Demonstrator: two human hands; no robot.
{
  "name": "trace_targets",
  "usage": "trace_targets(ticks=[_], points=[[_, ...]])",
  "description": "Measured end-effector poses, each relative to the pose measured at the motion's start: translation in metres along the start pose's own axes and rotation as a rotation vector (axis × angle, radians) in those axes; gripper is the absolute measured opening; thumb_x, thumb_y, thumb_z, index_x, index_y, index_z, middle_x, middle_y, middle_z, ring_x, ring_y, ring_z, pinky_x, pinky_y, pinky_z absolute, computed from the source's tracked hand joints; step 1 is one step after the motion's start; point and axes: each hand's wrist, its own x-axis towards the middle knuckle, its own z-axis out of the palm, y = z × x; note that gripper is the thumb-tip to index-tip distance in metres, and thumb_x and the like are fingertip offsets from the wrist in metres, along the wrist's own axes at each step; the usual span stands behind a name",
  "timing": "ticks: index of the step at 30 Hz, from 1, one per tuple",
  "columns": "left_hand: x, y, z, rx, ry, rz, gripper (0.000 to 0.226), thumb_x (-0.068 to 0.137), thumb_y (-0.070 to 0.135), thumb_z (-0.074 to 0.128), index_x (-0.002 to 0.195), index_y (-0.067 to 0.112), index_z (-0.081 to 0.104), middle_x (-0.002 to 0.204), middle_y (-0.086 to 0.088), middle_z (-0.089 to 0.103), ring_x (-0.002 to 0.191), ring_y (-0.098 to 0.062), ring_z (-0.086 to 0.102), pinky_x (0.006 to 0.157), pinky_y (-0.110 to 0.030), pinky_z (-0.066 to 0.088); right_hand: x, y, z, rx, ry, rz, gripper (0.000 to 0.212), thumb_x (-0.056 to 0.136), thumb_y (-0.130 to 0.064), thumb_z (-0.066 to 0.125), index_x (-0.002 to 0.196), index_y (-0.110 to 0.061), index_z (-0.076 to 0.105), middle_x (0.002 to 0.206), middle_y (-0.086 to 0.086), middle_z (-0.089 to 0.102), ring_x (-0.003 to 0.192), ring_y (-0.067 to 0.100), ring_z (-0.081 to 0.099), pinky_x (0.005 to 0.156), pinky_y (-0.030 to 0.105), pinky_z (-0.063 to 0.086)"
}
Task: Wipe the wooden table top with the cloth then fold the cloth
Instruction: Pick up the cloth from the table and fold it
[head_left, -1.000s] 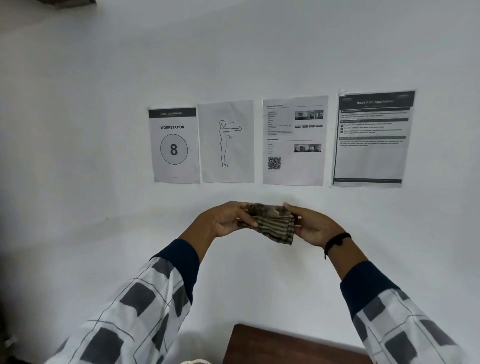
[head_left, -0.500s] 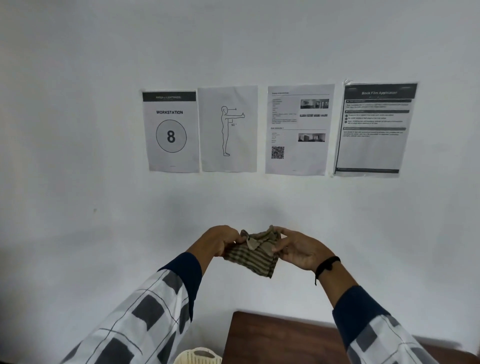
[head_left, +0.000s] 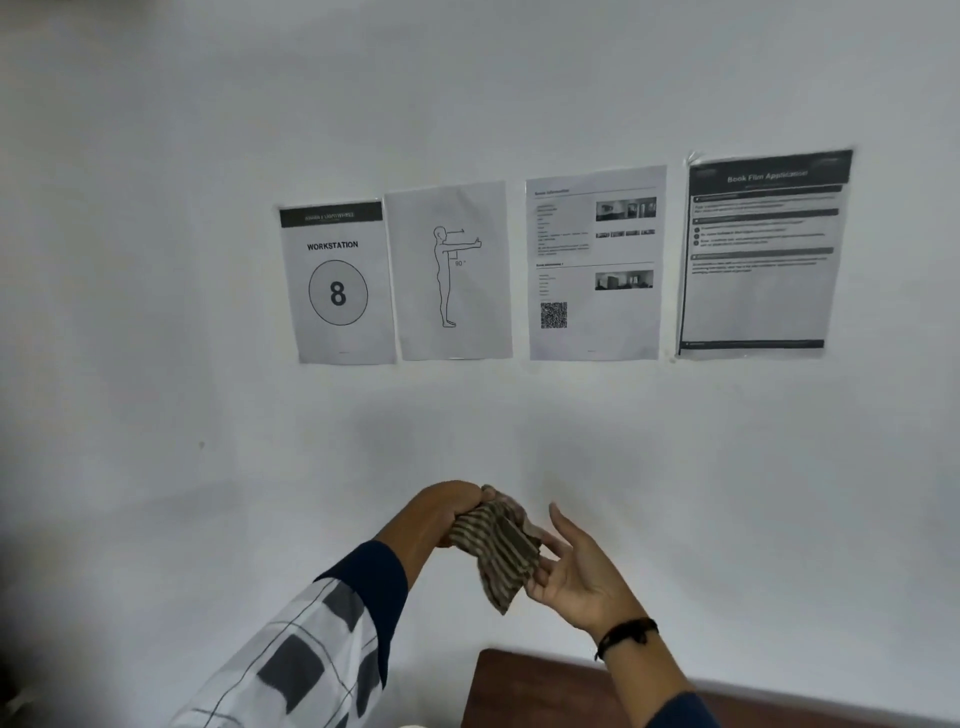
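Note:
A small brown striped cloth (head_left: 501, 545) hangs folded in the air in front of the white wall. My left hand (head_left: 449, 512) grips its upper end, fingers curled round the fabric. My right hand (head_left: 574, 569) is spread with straight fingers, palm facing left, and its fingertips touch the cloth's right and lower edge. The dark wooden table top (head_left: 545, 691) shows only as a strip at the bottom of the view, below both hands.
Several printed sheets hang on the wall above, among them a workstation 8 sign (head_left: 337, 283) and a posture diagram (head_left: 449, 270). The table's left edge ends near the middle of the frame's bottom.
My right hand has let go of the cloth and its fingers have straightened. The cloth now hangs from my left hand alone. Both hands have dropped lower in the view.

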Motion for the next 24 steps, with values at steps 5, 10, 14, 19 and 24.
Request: trace_targets(ticks=[5,10,14,19,24], points=[[0.002,-0.005,-0.005,-0.243,-0.181,-0.042,0.049,0.083,0.038,0.077,0.112,0.000,0.066,0.096,-0.015,0.072,0.079,-0.026,0.068,0.071,-0.035,0.057,0.000,0.001,-0.008,0.008,0.054,0.006,0.062,0.066,0.010,0.075,0.126,-0.002,0.063,0.092,0.017,0.070,0.083,0.023,0.064,0.072,0.028,0.048],[0.005,0.005,-0.010,-0.409,-0.244,0.119,0.057,0.080,-0.003,0.076,0.126,0.015,0.049,0.137,-0.016,0.054,0.112,-0.032,0.060,0.082,-0.042,0.056,0.008,-0.005,0.002,0.087,0.178,-0.022,0.051,0.068,0.005,0.075,0.118,-0.004,0.069,0.114,0.013,0.065,0.089,0.024,0.062,0.073,0.032,0.046],[0.015,0.007,-0.021,-0.406,-0.316,0.267,0.076,0.081,-0.011,0.070,0.141,0.029,0.046,0.136,-0.007,0.056,0.118,-0.030,0.056,0.084,-0.042,0.053,0.016,-0.006,0.014,-0.043,0.183,-0.182,0.042,0.078,0.005,0.070,0.116,-0.015,0.070,0.124,0.008,0.067,0.109,0.025,0.061,0.085,0.042,0.048],[0.012,0.010,-0.051,-0.143,-0.258,0.729,0.088,0.081,-0.011,0.069,0.150,0.032,0.038,0.119,-0.005,0.070,0.114,-0.021,0.063,0.094,-0.034,0.052,0.016,-0.027,0.039,-0.281,0.080,-0.803,0.089,0.072,0.028,0.064,0.138,-0.031,0.052,0.129,0.010,0.068,0.109,0.022,0.068,0.080,0.038,0.058],[0.009,0.034,-0.079,-0.082,-0.041,1.223,0.081,0.083,-0.007,0.068,0.148,0.034,0.042,0.103,0.005,0.073,0.104,-0.015,0.065,0.095,-0.027,0.049,0.015,-0.048,0.069,-0.765,0.047,-1.386,0.097,0.082,0.015,0.073,0.155,-0.034,0.034,0.135,-0.004,0.061,0.101,0.016,0.065,0.085,0.021,0.054]])
